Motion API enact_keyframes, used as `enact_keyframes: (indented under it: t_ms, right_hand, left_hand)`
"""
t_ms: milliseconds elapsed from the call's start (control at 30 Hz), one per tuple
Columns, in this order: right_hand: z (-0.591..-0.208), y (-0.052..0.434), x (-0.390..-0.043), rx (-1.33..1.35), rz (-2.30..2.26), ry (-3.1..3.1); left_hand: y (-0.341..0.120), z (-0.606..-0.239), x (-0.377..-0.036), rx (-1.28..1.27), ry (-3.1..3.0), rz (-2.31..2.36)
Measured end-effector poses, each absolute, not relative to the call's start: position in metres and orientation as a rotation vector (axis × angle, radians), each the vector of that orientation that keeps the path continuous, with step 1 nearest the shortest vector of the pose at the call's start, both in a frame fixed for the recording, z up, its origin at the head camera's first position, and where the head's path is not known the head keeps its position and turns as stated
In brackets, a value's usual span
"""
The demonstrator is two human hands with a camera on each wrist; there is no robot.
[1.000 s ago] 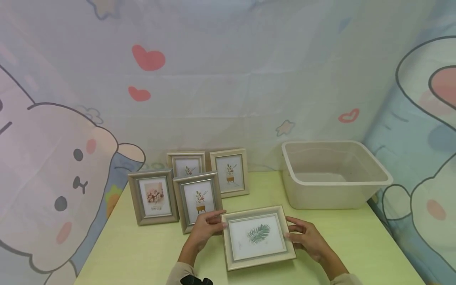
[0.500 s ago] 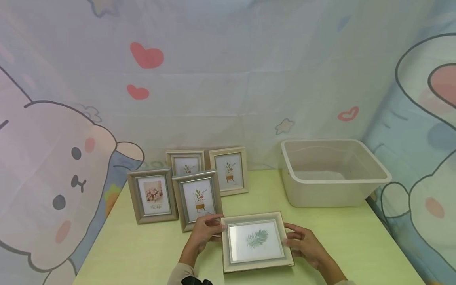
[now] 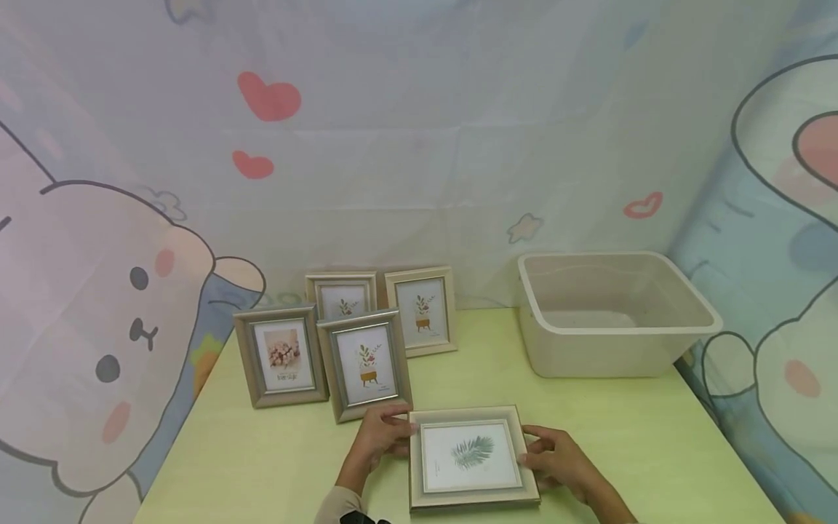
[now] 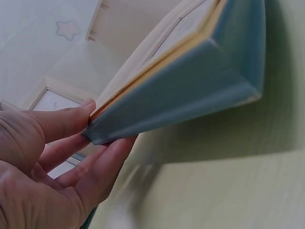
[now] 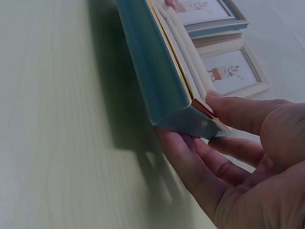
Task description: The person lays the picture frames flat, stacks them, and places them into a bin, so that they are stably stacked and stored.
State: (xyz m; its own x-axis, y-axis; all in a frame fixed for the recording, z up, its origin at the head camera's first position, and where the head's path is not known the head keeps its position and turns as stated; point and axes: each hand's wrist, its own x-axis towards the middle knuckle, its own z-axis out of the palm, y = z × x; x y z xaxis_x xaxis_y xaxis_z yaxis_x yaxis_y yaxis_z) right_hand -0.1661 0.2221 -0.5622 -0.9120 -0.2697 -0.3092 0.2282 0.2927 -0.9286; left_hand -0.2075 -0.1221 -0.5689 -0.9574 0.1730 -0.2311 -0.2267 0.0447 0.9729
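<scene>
both hands [image 3: 382,435] hold leaf frame [image 3: 470,455] edges above table [image 3: 262,466].

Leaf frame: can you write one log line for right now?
left hand: grips leaf frame left edge | right hand: grips right edge | frame: off the table | tub: behind, right

bare table top [image 3: 262,466] lies open to the left of the left hand [image 3: 382,437], and more of it to the right of the right hand [image 3: 553,458] as far as the table edge. ahead, a cluster of four standing photo frames [image 3: 347,338] blocks the left-centre, the nearest just beside the left hand. the plastic tub [image 3: 615,313] fills the far right corner. between frames and tub runs a clear lane to the curtain [image 3: 419,145].
</scene>
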Motion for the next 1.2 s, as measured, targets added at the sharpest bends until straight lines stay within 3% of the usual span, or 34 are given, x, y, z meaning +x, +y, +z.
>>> enact_keyframes:
  t_ms: [367,867,1200]
  right_hand:
    - [-0.564,0.212,-0.165,-0.096,-1.647,2.247]
    - [-0.56,0.191,-0.168,0.121,-1.396,2.594]
    - [-0.561,0.184,-0.167,0.129,-1.273,2.691]
  left_hand:
    - [-0.115,-0.577,-0.206,-0.146,2.246,1.957]
    - [-0.11,-0.574,-0.214,-0.101,2.629,1.673]
    - [-0.11,-0.582,-0.211,-0.112,2.782,1.589]
